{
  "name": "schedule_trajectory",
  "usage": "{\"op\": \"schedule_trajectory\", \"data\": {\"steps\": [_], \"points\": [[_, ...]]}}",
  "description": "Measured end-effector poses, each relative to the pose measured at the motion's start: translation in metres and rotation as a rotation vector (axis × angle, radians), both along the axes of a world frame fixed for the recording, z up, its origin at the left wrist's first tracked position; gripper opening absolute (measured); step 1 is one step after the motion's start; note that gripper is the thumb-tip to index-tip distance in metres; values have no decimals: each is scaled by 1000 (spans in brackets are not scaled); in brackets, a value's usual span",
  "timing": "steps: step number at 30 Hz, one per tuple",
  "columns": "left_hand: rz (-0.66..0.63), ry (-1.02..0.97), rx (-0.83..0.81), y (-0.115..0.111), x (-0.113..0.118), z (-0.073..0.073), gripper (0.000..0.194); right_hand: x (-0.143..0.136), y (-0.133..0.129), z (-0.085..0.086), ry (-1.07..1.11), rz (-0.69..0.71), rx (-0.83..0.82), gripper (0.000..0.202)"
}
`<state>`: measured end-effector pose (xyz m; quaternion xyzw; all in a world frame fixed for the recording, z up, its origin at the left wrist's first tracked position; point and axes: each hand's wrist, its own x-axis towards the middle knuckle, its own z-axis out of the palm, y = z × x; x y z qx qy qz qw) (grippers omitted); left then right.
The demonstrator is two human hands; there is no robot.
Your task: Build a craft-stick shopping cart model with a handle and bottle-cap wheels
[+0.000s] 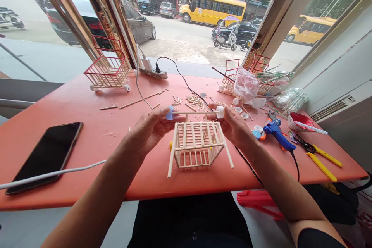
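My left hand (149,126) pinches a pale blue bottle cap (169,113) between thumb and fingers. A white bottle cap (220,112) is gripped the same way by my right hand (237,126). The caps sit like wheels at the two ends of a thin wooden stick (195,112). Just below and between my hands is a small basket frame of wooden sticks (200,147), with two longer sticks pointing toward me. Short uprights appear to link it to the capped stick. Part of a yellow round piece (171,146) shows at the frame's left side.
Finished-looking stick carts with red rims stand back left (107,71) and back right. Cut sticks (196,102) lie scattered behind my hands. At right are a blue glue gun (277,133), yellow-handled pliers (322,159) and a red bowl (303,121). A phone (46,155) lies left, crossed by a white cable.
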<state>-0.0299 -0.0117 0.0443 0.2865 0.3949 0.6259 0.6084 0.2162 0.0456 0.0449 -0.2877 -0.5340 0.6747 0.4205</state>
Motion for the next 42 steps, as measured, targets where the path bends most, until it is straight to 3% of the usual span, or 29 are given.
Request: {"op": "schedule_trajectory", "data": {"steps": [28, 42], "points": [[4, 41, 25, 1, -2, -4, 27, 0, 0, -1, -13, -6, 13, 57], [8, 5, 41, 1, -1, -4, 16, -2, 0, 2, 9, 3, 10, 55]]}}
